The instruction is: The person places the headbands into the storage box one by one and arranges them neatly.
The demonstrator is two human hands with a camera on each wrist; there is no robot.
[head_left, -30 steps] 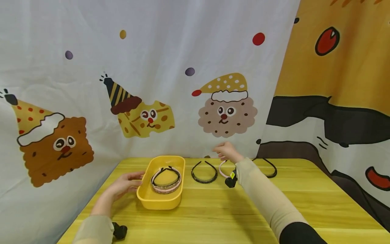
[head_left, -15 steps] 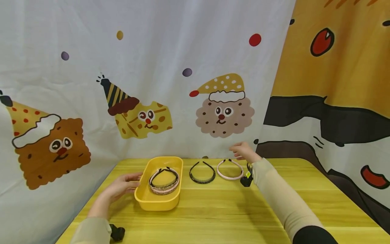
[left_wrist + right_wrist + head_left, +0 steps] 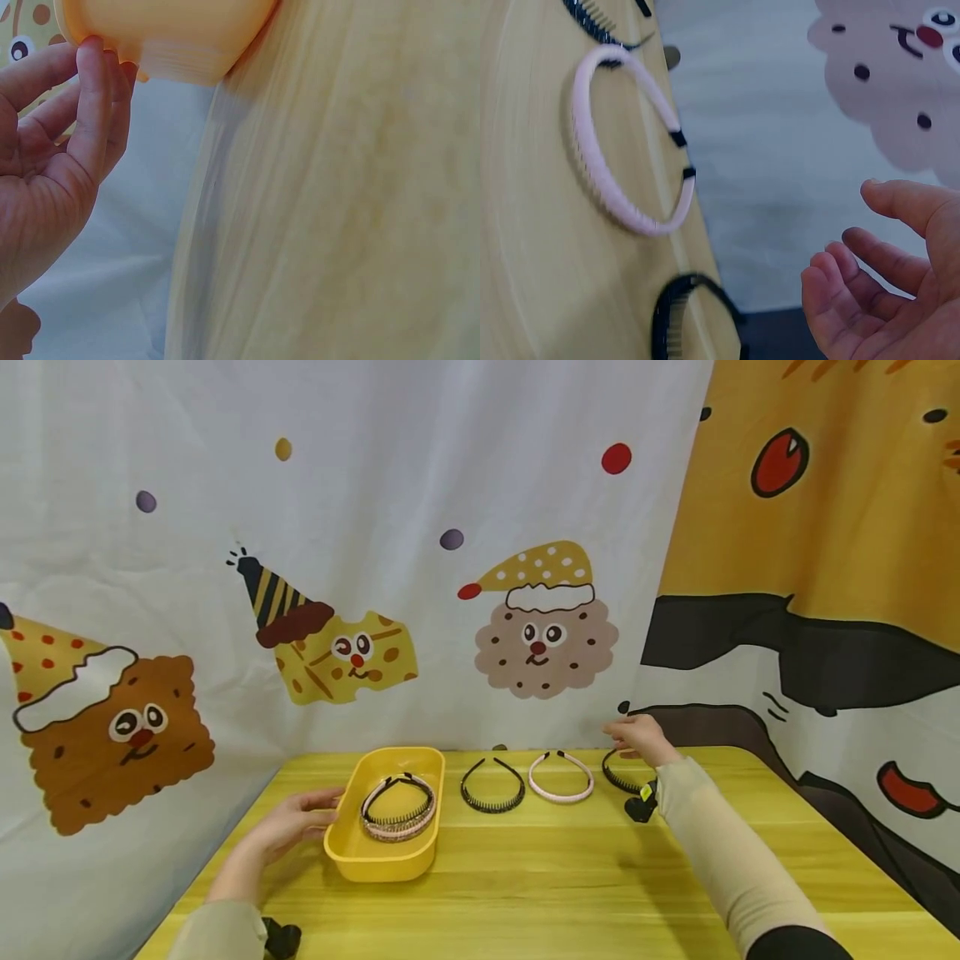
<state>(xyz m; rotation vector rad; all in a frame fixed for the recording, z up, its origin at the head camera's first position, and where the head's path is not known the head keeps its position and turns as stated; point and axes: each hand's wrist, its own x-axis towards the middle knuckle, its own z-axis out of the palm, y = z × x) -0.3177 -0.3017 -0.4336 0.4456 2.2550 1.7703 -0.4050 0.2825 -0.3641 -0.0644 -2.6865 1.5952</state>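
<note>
My left hand touches the left side of a yellow tray with its fingertips, as the left wrist view shows at the rim. Inside the tray lie several stacked headbands, black, pink and glittery. My right hand hovers with loosely bent fingers and nothing in them, over a black toothed headband at the right of a row. A pink headband lies in the middle of that row, and another black toothed headband sits nearest the tray. The right wrist view shows the pink headband beside my relaxed fingers.
The yellow wood-grain table ends at a hanging cloth printed with cartoon biscuits and cheese. The cloth stands right behind the row of headbands.
My right hand has moved rightward, from above the pink headband to the black one at the right, uncovering the pink headband. The left hand stays at the tray; the view has turned slightly right.
</note>
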